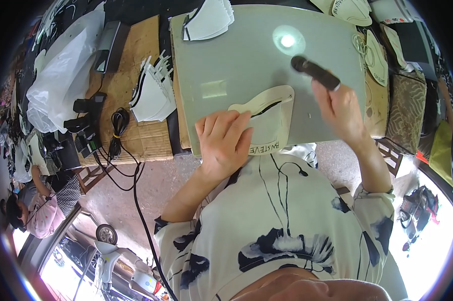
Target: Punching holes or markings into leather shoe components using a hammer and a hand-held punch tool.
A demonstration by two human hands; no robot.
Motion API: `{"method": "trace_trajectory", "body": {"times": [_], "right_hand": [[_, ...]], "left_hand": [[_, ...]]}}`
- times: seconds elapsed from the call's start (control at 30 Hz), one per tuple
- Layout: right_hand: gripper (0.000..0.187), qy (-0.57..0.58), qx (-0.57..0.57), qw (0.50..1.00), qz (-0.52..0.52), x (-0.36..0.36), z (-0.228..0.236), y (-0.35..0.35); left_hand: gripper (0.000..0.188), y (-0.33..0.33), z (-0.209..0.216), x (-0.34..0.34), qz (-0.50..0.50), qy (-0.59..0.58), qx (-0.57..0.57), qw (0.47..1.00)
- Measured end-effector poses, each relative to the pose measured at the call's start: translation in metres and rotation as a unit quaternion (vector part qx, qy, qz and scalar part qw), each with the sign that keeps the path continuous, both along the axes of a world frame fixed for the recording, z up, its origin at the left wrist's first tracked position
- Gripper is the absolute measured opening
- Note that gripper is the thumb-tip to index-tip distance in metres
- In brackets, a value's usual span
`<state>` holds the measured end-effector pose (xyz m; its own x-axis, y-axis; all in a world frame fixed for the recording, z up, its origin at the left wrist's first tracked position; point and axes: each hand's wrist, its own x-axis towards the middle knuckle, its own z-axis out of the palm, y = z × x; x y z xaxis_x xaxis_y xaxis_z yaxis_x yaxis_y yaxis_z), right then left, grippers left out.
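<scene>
A cream pattern piece (269,123) with a curved black line and dark lettering lies at the near edge of the grey work board (331,45). Over its left part rests my left hand (224,138), fingers bent slightly and apart, thumb separated from them; the tips press down on the piece. My right hand (341,108) is raised at the right of the piece, a little blurred. It is closed around a hammer with a dark cylindrical head (315,73). The head hangs above the board, apart from the piece; the handle is mostly hidden by my hand.
White cut pieces (153,98) lie stacked on cardboard at the left, and another white stack (209,20) at the far board edge. Black cables (120,125) coil beside a plastic bag (66,70). Cream templates (376,57) lie at the right. A person (36,210) sits at the far left.
</scene>
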<state>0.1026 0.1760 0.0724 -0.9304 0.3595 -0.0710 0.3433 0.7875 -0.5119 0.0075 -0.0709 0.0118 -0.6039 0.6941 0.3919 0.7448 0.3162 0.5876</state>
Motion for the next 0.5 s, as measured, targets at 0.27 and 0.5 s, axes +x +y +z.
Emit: {"method": "trace_trajectory", "body": {"times": [0.27, 0.5], "right_hand": [[0.017, -0.116, 0.013, 0.983, 0.139, 0.017, -0.009, -0.035], [0.022, -0.088, 0.022, 0.984, 0.154, 0.006, 0.005, -0.029]], "left_hand": [[0.032, 0.009, -0.009, -0.003, -0.057, 0.083, -0.004, 0.995], [0.027, 0.007, -0.011, -0.003, -0.091, 0.123, -0.009, 0.988]]}}
